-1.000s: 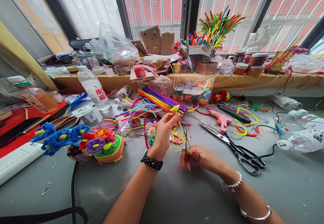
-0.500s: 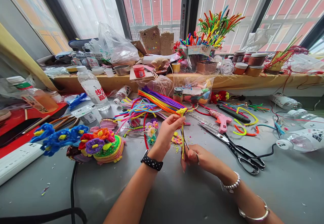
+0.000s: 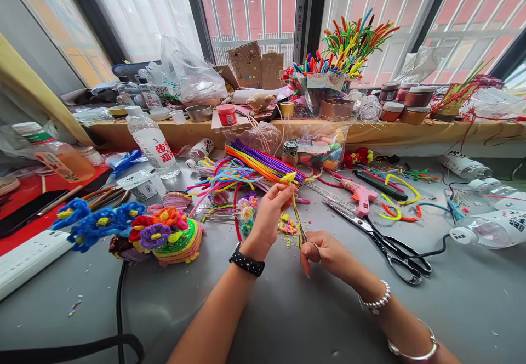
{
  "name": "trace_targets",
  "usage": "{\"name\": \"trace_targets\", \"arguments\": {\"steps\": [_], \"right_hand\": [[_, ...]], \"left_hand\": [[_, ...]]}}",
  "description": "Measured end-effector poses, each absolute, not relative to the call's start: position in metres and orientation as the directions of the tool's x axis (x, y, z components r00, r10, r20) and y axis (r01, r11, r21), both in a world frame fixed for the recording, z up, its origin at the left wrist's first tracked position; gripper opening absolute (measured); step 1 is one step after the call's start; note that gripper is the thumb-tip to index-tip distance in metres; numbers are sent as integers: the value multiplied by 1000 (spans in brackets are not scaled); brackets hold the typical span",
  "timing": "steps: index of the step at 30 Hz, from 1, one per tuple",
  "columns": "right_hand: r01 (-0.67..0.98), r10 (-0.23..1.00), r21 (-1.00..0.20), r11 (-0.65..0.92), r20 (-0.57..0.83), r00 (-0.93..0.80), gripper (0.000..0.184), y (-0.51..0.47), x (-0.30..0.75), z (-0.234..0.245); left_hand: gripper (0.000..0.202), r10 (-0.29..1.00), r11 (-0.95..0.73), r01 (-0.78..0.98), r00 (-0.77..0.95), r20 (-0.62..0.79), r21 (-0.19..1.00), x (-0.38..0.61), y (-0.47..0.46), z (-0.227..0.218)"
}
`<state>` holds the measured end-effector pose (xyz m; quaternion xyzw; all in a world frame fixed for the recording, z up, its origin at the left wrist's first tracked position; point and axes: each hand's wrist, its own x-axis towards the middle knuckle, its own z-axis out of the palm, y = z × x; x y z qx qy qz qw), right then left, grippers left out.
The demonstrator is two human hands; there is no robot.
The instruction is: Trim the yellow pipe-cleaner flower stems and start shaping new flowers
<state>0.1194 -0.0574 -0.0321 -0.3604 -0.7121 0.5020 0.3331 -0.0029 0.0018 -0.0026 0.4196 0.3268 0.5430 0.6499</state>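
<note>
My left hand [image 3: 269,213] is closed in a pinch on a fuzzy yellow pipe cleaner piece [image 3: 289,178], whose bunched end sticks up above the fingertips. From it a thin yellow strand runs down beside the blades of a small pair of scissors [image 3: 303,233]. Those scissors sit in my right hand [image 3: 329,251], with a finger through one loop and the blades pointing up and away. Whether the blades touch the strand I cannot tell. Beyond the hands are yellow and pink fuzz trimmings [image 3: 287,224] and a bundle of purple, orange and yellow pipe cleaners [image 3: 263,161].
Large black-handled scissors [image 3: 382,243] and a pink glue gun [image 3: 361,195] lie to the right. Pipe cleaner flowers [image 3: 156,235] stand at left, near a water bottle [image 3: 153,144]. A black cable [image 3: 120,303] crosses the grey table [image 3: 287,320]. Jars [image 3: 418,101] line the sill.
My left hand has shifted slightly left with the yellow piece. My right hand has moved a little to the right, and the small scissors' blades look closer together.
</note>
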Motion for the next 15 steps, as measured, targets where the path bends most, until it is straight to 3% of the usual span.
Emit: {"name": "trace_targets", "arguments": {"steps": [15], "right_hand": [[216, 880, -954, 208, 86, -467, 60, -55, 119, -38]], "left_hand": [[13, 985, 68, -484, 174, 20, 872, -3, 2, -4]]}}
